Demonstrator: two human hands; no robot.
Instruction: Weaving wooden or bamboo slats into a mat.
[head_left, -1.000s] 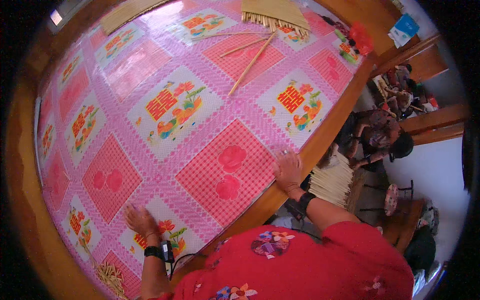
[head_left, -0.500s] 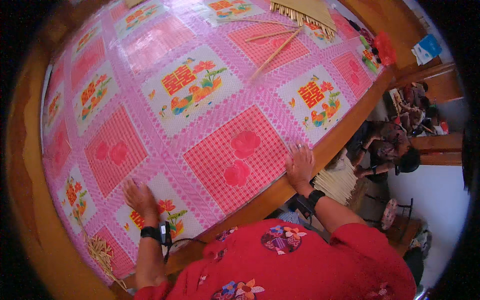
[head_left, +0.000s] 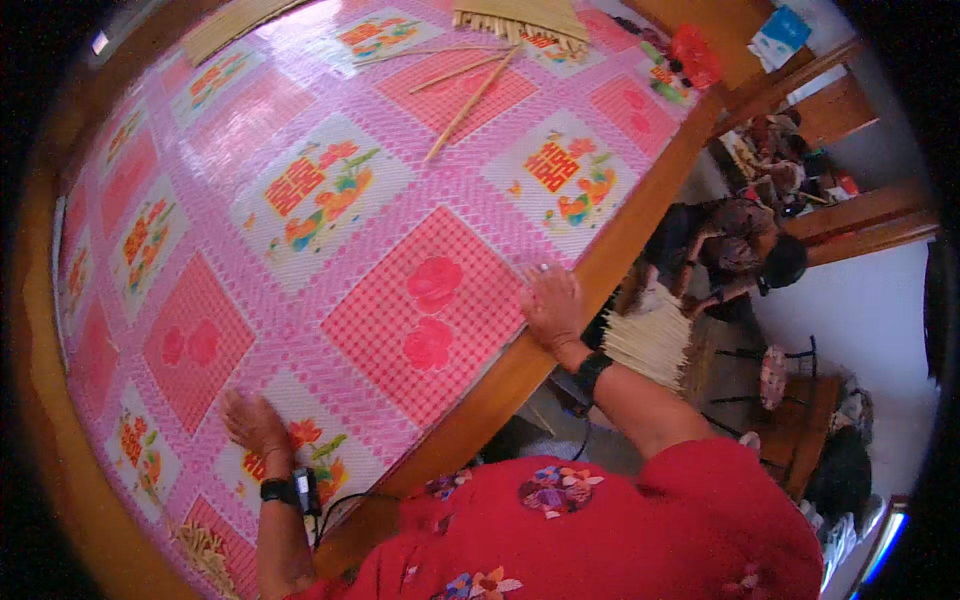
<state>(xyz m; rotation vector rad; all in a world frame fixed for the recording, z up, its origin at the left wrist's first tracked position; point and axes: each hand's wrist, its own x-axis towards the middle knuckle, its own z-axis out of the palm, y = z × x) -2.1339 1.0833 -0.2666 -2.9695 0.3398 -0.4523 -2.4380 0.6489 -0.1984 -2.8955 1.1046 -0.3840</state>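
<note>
My left hand [head_left: 257, 425] lies flat on the pink patterned tablecloth [head_left: 290, 343] near the front edge, its fingers stretched out and holding nothing. Beyond it to the right, my right hand [head_left: 553, 308] rests open at the table's wooden edge [head_left: 470, 395], fingers lying on the cloth by a red checked square. Each wrist wears a black strap, and a small dark device sits on the left one. A few loose straw-coloured sticks [head_left: 470, 108] lie on the cloth's far part, apart from both hands.
Mats of pale sticks [head_left: 525, 22] lie at the table's far side. Short stick pieces [head_left: 203, 550] are heaped at the near left corner. A red plastic bag [head_left: 695, 55] stands far right. On the floor at right, another person [head_left: 740, 235] bends over a stick mat [head_left: 648, 340], near a stool [head_left: 772, 377].
The view has turned to the right, so the table has slid left in it. Both my hands stay at the same places on the cloth.
</note>
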